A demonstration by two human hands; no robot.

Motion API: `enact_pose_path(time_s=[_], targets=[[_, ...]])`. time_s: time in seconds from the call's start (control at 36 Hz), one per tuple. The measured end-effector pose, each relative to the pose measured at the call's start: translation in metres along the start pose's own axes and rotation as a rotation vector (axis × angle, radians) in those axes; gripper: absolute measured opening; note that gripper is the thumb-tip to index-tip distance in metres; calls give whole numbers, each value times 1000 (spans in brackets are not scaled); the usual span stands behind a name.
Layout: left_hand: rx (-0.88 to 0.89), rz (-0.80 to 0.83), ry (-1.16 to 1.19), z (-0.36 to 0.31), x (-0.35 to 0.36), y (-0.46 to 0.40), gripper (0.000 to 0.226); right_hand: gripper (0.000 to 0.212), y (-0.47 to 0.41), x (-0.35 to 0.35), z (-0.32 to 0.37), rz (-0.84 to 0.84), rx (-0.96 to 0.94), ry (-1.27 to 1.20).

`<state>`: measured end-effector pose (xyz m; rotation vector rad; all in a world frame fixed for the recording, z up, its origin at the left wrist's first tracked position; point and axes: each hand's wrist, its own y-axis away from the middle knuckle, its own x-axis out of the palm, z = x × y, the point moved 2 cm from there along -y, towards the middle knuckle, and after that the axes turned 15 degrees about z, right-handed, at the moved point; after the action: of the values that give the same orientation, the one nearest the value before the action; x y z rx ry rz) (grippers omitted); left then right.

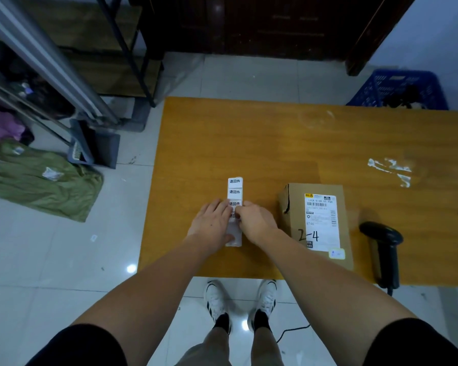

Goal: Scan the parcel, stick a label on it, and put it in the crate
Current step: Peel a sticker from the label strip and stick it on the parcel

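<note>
A strip of white labels lies on the wooden table near its front left. My left hand presses flat on the strip's near part. My right hand pinches a label on the strip at its edge, fingertips touching the left hand's. A brown cardboard parcel with a white shipping label marked "2-4" lies to the right of my hands. A black handheld scanner rests on the table right of the parcel. A blue crate stands on the floor beyond the table's far right corner.
A metal shelf rack stands at the left. Green bagged goods lie on the tiled floor below it. White tape scraps stick to the table at the right. A dark wooden door is at the back. My feet show under the table's front edge.
</note>
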<state>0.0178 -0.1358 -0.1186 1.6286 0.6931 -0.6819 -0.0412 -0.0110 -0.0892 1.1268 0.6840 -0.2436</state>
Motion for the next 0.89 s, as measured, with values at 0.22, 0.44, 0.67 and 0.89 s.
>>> enact_pose_path(time_s=[0.22,0.44,0.67,0.89], targets=[[-53,-7,50,-7,-12,1,88,19,25,-9,-3,-122,3,4],[-91,49,210,-6,-43,7,69,17,70,-37,-16,-392,-55,-164],[-48,-108,932,-31,-77,27,30,5,107,-32,-47,-639,-77,-395],[57,-114,1140,-92,-98,39,26,3,124,-22,-83,-680,-61,-489]])
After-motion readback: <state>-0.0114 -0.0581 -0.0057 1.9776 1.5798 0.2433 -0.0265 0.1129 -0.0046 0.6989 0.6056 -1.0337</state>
